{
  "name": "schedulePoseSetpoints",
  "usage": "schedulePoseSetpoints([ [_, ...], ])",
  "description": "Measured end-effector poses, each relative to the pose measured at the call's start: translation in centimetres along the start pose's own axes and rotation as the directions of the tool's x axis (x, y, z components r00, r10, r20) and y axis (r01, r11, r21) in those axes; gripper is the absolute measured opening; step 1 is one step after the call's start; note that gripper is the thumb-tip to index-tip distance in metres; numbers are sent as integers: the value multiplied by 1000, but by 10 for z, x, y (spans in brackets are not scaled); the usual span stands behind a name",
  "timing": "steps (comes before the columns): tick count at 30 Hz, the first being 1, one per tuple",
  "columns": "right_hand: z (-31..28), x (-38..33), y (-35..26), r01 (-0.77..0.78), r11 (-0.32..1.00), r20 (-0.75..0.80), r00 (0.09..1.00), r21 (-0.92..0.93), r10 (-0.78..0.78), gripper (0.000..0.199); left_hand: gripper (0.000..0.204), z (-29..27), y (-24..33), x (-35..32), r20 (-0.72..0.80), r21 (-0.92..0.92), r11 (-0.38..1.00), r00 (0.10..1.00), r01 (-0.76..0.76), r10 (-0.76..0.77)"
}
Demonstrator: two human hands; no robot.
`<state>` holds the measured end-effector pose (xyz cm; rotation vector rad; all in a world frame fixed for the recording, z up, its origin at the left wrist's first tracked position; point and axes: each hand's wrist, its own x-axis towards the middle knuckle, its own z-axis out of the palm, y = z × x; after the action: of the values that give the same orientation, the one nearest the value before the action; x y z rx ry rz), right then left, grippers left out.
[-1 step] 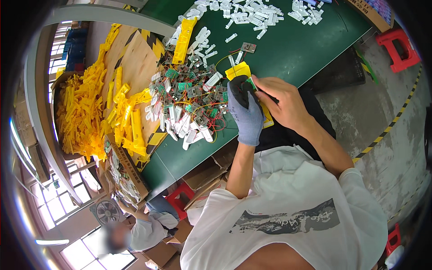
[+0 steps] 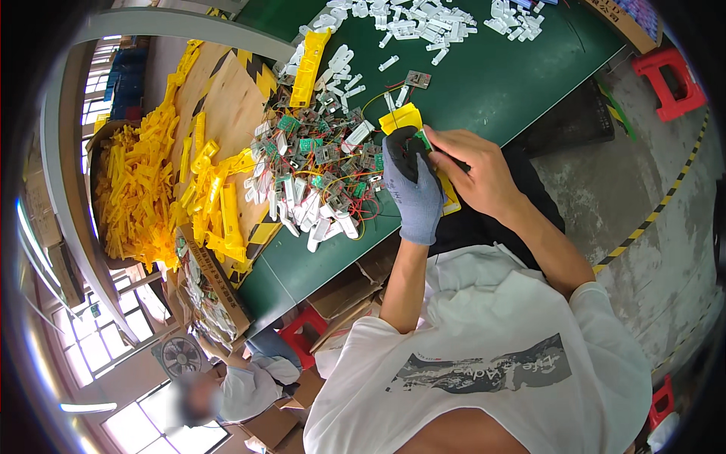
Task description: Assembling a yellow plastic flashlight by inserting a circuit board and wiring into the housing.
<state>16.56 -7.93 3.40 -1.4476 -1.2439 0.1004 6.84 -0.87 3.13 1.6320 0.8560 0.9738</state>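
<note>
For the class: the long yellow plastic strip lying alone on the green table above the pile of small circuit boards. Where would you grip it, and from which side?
Probably grip the long yellow strip near its middle, pinching across its narrow width from above. It lies flat on the green table, and its upper half has bare surface on either side, while its lower end meets the pile of circuit boards.

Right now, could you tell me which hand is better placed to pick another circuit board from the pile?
Left, probably: the gloved left hand sits right beside the pile of circuit boards, while the bare right hand is farther away, over the yellow part.

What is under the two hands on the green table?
A yellow plastic piece lies under the gloved left hand and bare right hand, showing on both sides. Its middle is covered.
</note>
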Motion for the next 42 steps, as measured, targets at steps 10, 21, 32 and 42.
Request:
schedulePoseSetpoints([
  [10,-1,-2,1,-208,973,83,976,98,200,33,15,-3,-3,1,31,23,999,999,-38,38],
  [21,0,-4,3,-280,942,112,958,185,262,32,16,2,4,-1,-24,42,993,994,-107,108],
  [32,0,-8,13,-122,979,52,992,162,115,32,13,-3,-3,-6,13,51,995,997,-82,81],
  [42,-19,31,10,-107,988,226,971,108,80,23,32,0,3,4,-62,39,998,997,-40,43],
])
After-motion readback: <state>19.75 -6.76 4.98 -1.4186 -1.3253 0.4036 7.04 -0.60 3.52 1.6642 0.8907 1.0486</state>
